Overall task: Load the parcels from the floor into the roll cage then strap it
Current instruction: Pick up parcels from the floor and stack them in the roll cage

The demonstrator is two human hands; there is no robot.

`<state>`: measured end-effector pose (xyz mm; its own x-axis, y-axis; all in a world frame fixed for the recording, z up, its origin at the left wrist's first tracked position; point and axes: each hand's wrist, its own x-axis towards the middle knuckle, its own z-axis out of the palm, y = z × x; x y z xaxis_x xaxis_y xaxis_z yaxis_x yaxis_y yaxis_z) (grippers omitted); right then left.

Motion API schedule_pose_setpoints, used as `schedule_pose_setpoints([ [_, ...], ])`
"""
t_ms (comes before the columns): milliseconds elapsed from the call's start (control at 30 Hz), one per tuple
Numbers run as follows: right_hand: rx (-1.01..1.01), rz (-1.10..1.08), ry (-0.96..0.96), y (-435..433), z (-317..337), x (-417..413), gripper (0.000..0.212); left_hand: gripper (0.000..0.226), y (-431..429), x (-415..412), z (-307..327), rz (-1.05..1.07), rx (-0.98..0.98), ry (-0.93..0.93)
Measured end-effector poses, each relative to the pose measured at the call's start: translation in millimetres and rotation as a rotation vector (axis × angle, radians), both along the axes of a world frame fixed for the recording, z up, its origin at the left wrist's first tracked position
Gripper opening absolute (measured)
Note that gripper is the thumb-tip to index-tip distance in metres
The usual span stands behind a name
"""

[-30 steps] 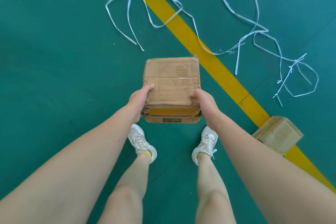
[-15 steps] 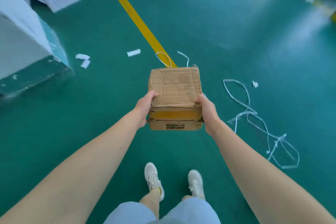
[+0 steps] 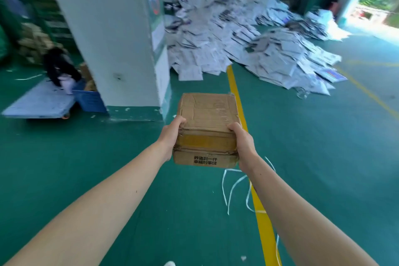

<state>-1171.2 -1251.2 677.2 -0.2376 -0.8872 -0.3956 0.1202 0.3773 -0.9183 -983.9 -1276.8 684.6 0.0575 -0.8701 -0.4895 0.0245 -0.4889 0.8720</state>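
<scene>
Both hands clamp one cardboard parcel [image 3: 208, 114] between them. The left hand [image 3: 171, 136] curls over its near left corner and the right hand [image 3: 243, 147] over its near right, fingertips hooked onto the lid. The parcel hangs level at arm's length, well clear of the green floor [image 3: 323, 157], printed face toward the person. The box is creased and its seams gape, so squeezing from both sides probably keeps it closed and steady while it is carried. Below the grip, slightly right, loose white strapping [image 3: 231, 188] lies across a yellow line [image 3: 265, 222]. Beyond the grip to the left stands a pillar [image 3: 108, 39], and further ahead lies a heap of white mailers [image 3: 248, 39]. No roll cage is in view, so the parcel seems to be in transit.
</scene>
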Motion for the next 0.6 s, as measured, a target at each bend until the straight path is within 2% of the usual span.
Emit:
schedule_pose_setpoints([
  [267, -0.056, 0.382, -0.033, -11, 48, 121, 0.034, 0.034, 58, 121, 42, 0.336, -0.101, 0.050],
  [400, -0.086, 0.554, -0.034, -6, 60, 205, 0.035, 0.055, 97, 193, 55, 0.506, -0.134, 0.041],
  [500, -0.099, 0.676, -0.041, 6, 69, 277, 0.034, 0.046, 132, 246, 67, 0.628, -0.144, 0.065],
  [533, -0.104, 0.723, -0.048, 12, 73, 302, 0.035, 0.050, 145, 265, 70, 0.674, -0.138, 0.067],
  [600, -0.114, 0.822, -0.064, 27, 79, 355, 0.036, 0.078, 171, 309, 76, 0.753, -0.131, 0.061],
])
